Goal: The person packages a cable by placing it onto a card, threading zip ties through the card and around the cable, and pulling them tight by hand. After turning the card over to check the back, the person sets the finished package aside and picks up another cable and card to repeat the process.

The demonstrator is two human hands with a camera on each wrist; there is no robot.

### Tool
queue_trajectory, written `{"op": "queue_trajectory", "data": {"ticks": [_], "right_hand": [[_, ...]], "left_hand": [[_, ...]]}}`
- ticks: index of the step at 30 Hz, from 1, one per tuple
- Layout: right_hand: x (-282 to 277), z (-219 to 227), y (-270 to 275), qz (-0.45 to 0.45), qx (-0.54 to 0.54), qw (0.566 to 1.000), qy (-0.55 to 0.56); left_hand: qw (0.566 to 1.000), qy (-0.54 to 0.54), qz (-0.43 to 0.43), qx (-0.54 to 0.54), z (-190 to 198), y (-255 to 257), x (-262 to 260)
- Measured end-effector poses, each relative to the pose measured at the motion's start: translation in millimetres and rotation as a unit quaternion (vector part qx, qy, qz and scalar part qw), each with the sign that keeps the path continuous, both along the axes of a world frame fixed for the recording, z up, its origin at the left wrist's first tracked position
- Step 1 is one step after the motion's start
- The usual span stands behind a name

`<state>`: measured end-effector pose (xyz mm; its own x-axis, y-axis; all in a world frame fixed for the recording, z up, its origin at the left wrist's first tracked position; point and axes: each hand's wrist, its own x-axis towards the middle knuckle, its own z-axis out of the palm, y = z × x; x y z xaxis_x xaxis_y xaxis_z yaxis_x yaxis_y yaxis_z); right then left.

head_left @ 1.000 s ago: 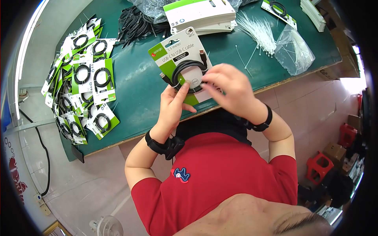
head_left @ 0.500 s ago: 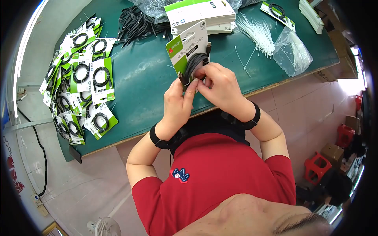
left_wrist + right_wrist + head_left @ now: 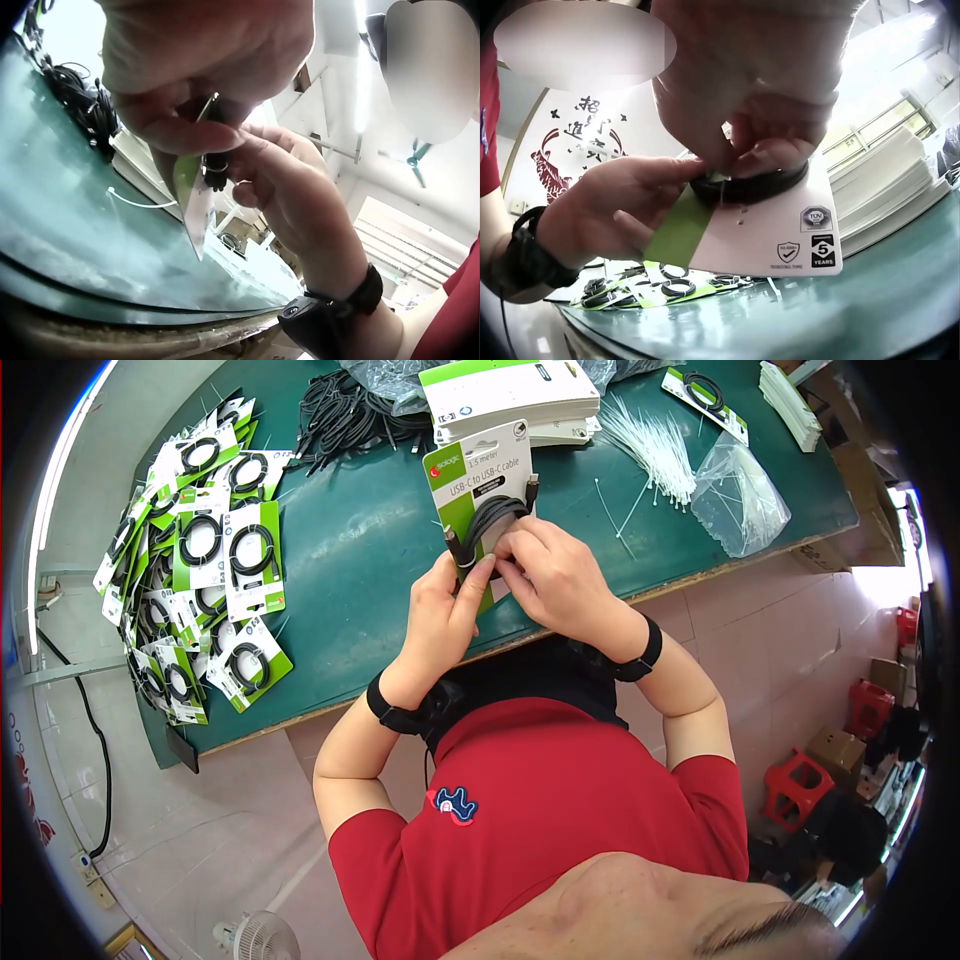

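Observation:
A white-and-green card (image 3: pixel 480 455) printed "USB-C to USB-C cable" stands tilted up between the hands, a black coiled cable (image 3: pixel 494 512) lying on its front. My left hand (image 3: pixel 437 610) grips the card's lower left, thumb at the coil. The right hand (image 3: pixel 555 575) has thumb and fingers pinched together at the coil's lower side. There, in the right wrist view, a thin pale cable tie (image 3: pixel 721 192) crosses the coil beside the left thumb. Its end runs in among the right fingertips, which hide it. One dark connector (image 3: pixel 531 490) points up at the coil's right.
Finished-looking carded cables (image 3: pixel 200 540) pile up at the table's left. Loose black cables (image 3: pixel 350 420) and a stack of cards (image 3: pixel 510 395) are at the back. White cable ties (image 3: pixel 655 455), a clear plastic bag (image 3: pixel 740 500) and another carded cable (image 3: pixel 705 400) lie to the right.
The card has tipped more upright and swung slightly right. My right hand has come in from the coil's right side and closed its fingers at the lower coil beside the left thumb.

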<state>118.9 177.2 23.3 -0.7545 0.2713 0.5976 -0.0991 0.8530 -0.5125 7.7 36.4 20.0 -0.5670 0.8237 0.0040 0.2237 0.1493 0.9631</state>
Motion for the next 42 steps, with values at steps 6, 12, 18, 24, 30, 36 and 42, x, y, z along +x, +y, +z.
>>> {"op": "queue_trajectory", "data": {"ticks": [6, 12, 18, 24, 30, 36, 42], "right_hand": [[1.3, 4.5, 4.0, 0.017, -0.099, 0.994, 0.041], [0.5, 1.5, -0.2, 0.031, -0.124, 0.992, -0.025], [-3.0, -9.5, -0.6, 0.009, -0.071, 0.996, -0.049], [-3.6, -4.8, -3.0, 0.006, -0.005, 1.000, -0.018], [-0.4, -0.2, -0.6, 0.043, -0.091, 0.990, 0.100], [21.5, 23.7, 3.1, 0.158, -0.197, 0.960, 0.119], [29.6, 19.3, 20.3, 0.197, -0.721, 0.653, -0.123]], "left_hand": [[0.997, -0.073, 0.022, -0.008, -7.5, -1.7, -3.3], [0.998, -0.051, 0.021, 0.005, -2.5, -2.5, -1.5], [1.000, -0.012, 0.015, -0.016, 0.0, -0.6, -2.9], [1.000, -0.010, 0.012, -0.005, -0.8, -2.2, -5.0], [1.000, -0.011, 0.008, 0.005, 3.3, -2.4, -3.5], [0.999, -0.022, 0.035, 0.028, 1.0, -5.6, -13.1], [0.904, 0.408, 0.007, 0.128, 4.5, -6.3, -9.5]]}}
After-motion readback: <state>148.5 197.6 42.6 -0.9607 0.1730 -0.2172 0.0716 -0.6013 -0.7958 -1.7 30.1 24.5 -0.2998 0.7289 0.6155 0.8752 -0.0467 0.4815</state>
